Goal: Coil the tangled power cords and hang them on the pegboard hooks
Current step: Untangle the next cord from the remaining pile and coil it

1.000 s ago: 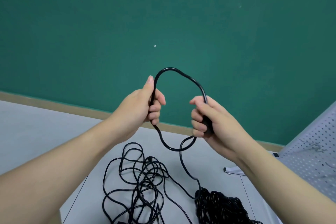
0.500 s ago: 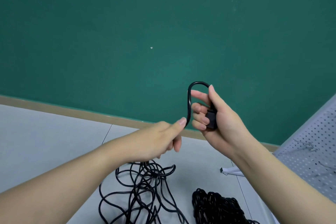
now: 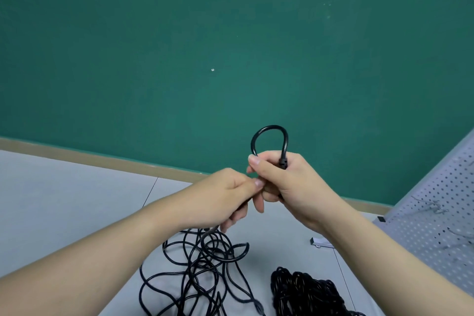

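You have nothing to read here: no text, label, brand, number or sign shows on any surface in view.

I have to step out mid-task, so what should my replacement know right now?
Right hand grips the plug end, one small cord loop standing above it.
Left hand pinches the cord just beside the right hand, feeding the next loop.
Loose tangle and a denser cord pile lie on the table.
Pegboard at right.
Left: finish coiling, hang.
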The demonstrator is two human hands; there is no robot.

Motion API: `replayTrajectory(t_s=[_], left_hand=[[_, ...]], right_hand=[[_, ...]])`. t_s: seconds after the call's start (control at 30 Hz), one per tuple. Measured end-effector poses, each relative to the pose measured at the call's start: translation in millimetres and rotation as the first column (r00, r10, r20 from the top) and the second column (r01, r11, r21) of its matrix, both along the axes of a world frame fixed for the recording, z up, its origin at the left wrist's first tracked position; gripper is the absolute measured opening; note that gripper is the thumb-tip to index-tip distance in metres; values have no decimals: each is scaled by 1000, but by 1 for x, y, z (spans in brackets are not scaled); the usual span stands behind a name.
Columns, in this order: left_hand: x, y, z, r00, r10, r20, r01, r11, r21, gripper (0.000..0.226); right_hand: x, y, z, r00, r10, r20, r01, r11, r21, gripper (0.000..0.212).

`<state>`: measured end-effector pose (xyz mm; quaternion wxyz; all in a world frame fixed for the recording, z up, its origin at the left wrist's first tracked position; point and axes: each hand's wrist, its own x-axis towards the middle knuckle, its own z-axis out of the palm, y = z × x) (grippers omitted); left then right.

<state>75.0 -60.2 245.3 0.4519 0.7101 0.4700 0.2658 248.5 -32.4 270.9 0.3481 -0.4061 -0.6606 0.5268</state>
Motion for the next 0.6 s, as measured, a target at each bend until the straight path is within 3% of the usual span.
replayTrajectory(t_s=[0.1,0.17,0.3,0.47,0.6], left_hand=[[-1,1,2,996,9,-86,-9,1000,1,60],[-1,-1,0,985,-14,-171,11,1000,-19,66],[-6,-2,0,917,-67,-393,81,997,18,68],[-40,11,20,916,30,-400,12,995,103,57],[-71,21,28,935,155,-319,-116,984,137,52]], right_hand=[[-1,1,-2,997,-67,-28,67,998,0,39],[1,6,1,967,-154,-203,132,984,-115,39],[18,19,14,792,-336,-509,148,916,-374,31],[38,28,19,762,-370,-532,177,908,-378,29],[43,24,24,825,-302,-477,188,944,-273,45]])
